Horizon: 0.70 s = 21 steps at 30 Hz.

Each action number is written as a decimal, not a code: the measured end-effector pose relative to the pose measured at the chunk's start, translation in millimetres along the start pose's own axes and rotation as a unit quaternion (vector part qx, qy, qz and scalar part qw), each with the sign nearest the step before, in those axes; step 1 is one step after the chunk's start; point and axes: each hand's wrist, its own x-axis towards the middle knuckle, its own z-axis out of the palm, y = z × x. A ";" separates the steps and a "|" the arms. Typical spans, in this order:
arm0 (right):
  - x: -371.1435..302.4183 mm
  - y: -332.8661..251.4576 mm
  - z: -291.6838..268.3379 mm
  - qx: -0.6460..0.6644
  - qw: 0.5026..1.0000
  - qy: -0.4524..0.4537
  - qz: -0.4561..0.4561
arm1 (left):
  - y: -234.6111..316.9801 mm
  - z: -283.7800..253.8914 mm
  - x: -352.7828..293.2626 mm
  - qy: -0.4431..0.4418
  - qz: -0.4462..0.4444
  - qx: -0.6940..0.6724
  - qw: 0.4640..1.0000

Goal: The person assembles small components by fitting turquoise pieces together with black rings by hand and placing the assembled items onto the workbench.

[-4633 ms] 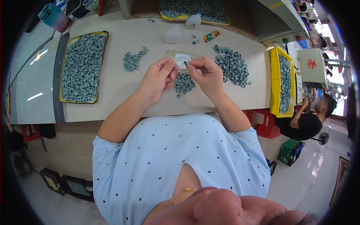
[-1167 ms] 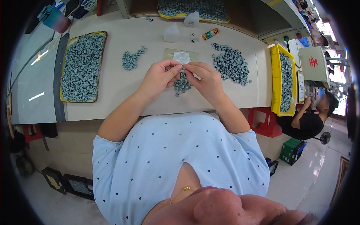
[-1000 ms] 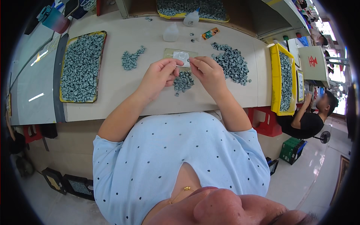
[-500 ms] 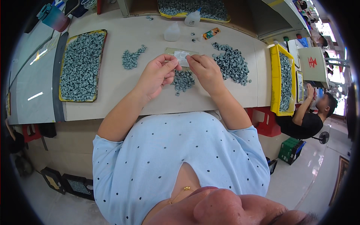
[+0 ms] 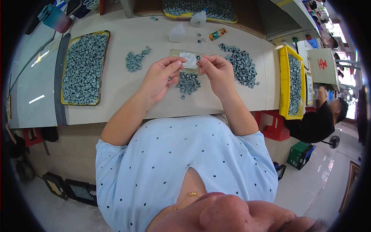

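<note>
My right hand [image 5: 217, 72] pinches a small dark grey-green piece [image 5: 198, 57] between thumb and fingertips. Opposite it, my left hand [image 5: 161, 74] is closed, thumb against forefinger, with another small grey-green piece [image 5: 169, 79] showing among its curled fingers. Whether anything sits in its fingertips I cannot make out. Between and beyond the hands lies a flat board [image 5: 199, 65] carrying a clear plastic sheet [image 5: 188, 58] with a round shape on it. Just nearer than the board, a small heap of grey-green pieces [image 5: 188, 83] rests on the table.
Larger heaps lie at right [image 5: 241, 67] and left [image 5: 134, 61]. A filled tray [image 5: 85, 69] stands at far left, a yellow bin [image 5: 285, 81] at far right. Two translucent squeeze bottles [image 5: 177, 34] and an orange-green packet [image 5: 217, 34] are at the back. A seated person [image 5: 317, 123] is at right.
My right hand has drawn back to the right and turned, bringing the small piece in its fingertips into view. The left hand has barely moved. The person at right has shifted.
</note>
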 end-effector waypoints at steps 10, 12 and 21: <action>2.8 3.3 -2.5 0.235 0.966 -0.058 0.096 | 1.2 -2.1 2.8 -0.005 -0.019 -0.023 1.000; 2.5 4.0 -1.4 0.193 0.977 -0.043 0.075 | 1.0 -2.8 3.6 -0.018 -0.018 -0.029 0.999; 0.9 6.0 7.6 -0.261 0.921 0.025 -0.288 | -5.7 -1.8 5.1 -0.012 -0.007 -0.034 0.999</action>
